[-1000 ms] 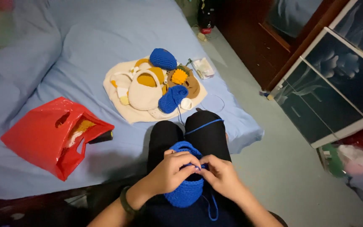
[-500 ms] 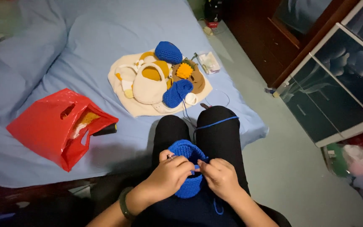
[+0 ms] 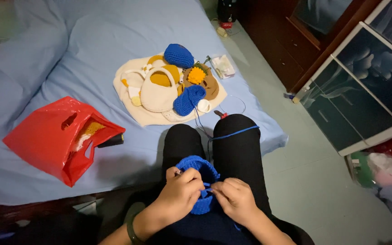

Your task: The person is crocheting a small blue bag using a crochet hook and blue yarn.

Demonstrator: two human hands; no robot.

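Both of my hands are down on my lap, closed around the blue crochet piece (image 3: pixel 199 174). My left hand (image 3: pixel 181 193) is curled over its near rim, pinching the fabric, and what looks like a hook tip pokes out just past my knuckles, though it's too small to be sure. My right hand (image 3: pixel 233 199) is pinching the work from the other side, fingers bunched tight, with the two hands nearly touching.

Running away from the piece, the blue yarn strand (image 3: pixel 232 133) crosses my right knee and goes toward the bed's near edge. That's my worry: the line lies taut over the knee, so a shift of my leg could drag on it and pull stitches tight or loose. With both hands clamped this close, a slip of either pinch could drop a loop.

Further out on the bed (image 3: pixel 69 59), the red plastic bag (image 3: pixel 51 136) sits open toward its near left edge, something yellow showing inside. Beyond my knees, near the right edge, a cream cloth (image 3: pixel 128 102) carries a heap of crochet pieces: a cream bag (image 3: pixel 157 95), a blue piece (image 3: pixel 188 100), another blue one (image 3: pixel 178 55). If the strand snags that pile, it could tug things off the edge.
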